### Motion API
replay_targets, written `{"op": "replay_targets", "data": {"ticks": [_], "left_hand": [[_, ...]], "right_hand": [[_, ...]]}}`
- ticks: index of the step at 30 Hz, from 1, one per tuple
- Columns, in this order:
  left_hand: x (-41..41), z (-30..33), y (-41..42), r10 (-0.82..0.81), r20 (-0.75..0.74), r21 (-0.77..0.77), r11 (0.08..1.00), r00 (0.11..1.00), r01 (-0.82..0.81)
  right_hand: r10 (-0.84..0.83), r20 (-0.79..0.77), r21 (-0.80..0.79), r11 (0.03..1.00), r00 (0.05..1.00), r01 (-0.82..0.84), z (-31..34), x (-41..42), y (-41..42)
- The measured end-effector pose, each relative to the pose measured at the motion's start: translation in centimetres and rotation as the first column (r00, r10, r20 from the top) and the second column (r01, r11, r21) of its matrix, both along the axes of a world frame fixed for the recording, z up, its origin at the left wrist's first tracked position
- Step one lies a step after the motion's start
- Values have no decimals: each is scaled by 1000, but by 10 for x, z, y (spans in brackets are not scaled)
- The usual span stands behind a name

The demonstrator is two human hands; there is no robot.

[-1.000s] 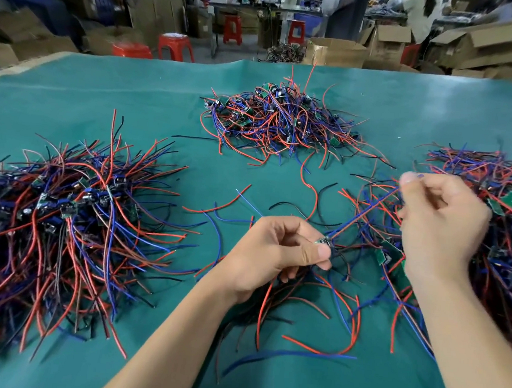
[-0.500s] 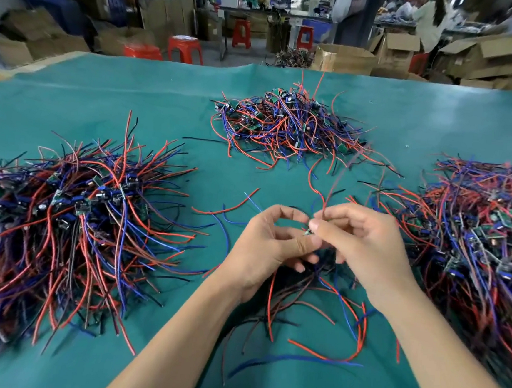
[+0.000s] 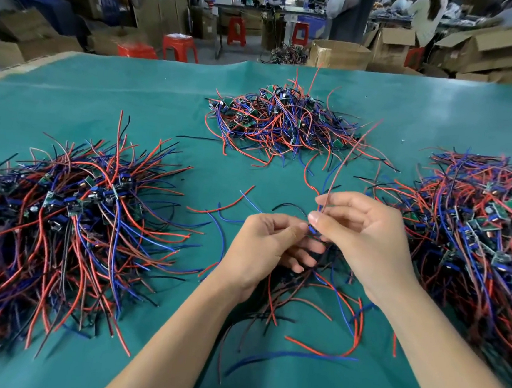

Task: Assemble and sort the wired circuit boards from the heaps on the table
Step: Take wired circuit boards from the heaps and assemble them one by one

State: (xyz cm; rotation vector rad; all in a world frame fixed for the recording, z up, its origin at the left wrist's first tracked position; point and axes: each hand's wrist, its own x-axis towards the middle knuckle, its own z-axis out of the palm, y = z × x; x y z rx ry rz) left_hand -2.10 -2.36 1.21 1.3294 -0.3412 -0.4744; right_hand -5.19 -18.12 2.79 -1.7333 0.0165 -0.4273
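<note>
Small circuit board (image 3: 312, 230) sitting mid-table toward the near edge, pinched between both hands. Left hand (image 3: 270, 244) gripping it by thumb and forefinger, likely steadying it. Right hand (image 3: 359, 232) pinching a red wire (image 3: 341, 167) rising from the board, probably seating or straightening it. Wired heaps lying left (image 3: 71, 225), far-centre (image 3: 285, 122) and right (image 3: 475, 238) on the green table cover (image 3: 102, 105), seemingly stock and sorted piles.

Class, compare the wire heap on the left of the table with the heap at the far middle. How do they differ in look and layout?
The left heap spreads wider and looks larger; the far heap is smaller and more compact. In the left heap the boards sit bunched along the middle with wires fanning outward; in the far heap boards and wires are tangled at random. Both hold small circuit boards with red, blue and black wires, and both lie on the green table.
</note>
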Motion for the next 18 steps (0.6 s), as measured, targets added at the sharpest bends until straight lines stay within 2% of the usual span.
{"op": "replay_targets", "data": {"ticks": [4,9,14,18], "left_hand": [[0,1,0,30,-2,-15,999,1000,-30],[-1,3,2,-20,-11,-44,999,1000,20],[-3,5,4,-104,23,-25,994,994,104],[-6,8,3,-162,59,6,987,985,161]], "right_hand": [[14,16,-115,993,1000,-13,2,-3,4],[-44,85,-3,999,995,44,4,-2,4],[-270,179,68,963,946,261,9,1,-8],[-485,229,194,872,844,449,26,-2,-36]]}}
